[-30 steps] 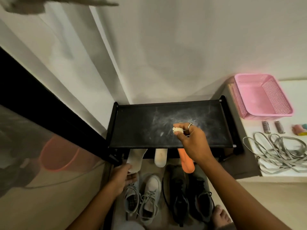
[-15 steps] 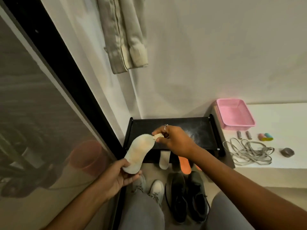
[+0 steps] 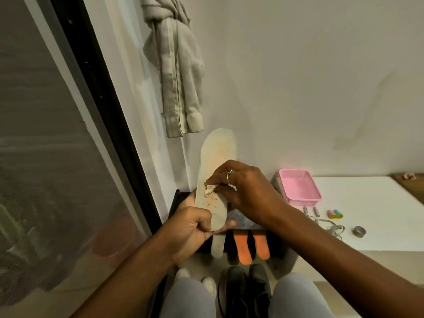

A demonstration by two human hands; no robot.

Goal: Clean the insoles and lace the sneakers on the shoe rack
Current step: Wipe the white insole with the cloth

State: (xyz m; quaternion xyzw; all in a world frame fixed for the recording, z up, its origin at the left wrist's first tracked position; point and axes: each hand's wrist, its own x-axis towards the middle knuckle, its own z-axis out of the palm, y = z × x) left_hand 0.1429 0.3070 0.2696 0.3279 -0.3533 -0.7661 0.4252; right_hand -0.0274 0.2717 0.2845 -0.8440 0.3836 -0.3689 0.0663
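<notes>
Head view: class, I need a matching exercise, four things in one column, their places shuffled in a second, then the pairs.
Things: 1 wipe; 2 pink basket; 3 orange insoles; 4 jacket.
Places: A hanging on the wall; B pinched by the right hand against the insole that the left hand grips; C right of the rack; D sticking out under the rack's top.
Pairs: 1-B; 2-C; 3-D; 4-A.
</notes>
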